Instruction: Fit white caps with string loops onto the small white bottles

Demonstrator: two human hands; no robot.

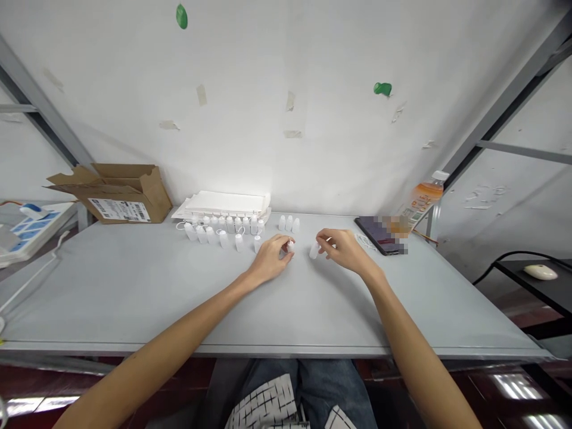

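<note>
My left hand (270,260) is closed around a small white dropper bottle (291,245), its tip showing between thumb and fingers. To the right, my right hand (342,247) pinches the top of another small white bottle (314,250), which leans slightly at the tabletop. Left of my hands stand several white squeeze bottles (223,239) in uneven rows, some with ring-shaped straps at the neck. Behind the gap between my hands is a short row of 3 similar bottles (288,224).
A stack of white trays or sheets (227,203) lies behind the bottles. An open cardboard box (129,193) stands at the back left of the grey table (277,322). At the back right are a phone (378,234) and an orange drink bottle (424,199).
</note>
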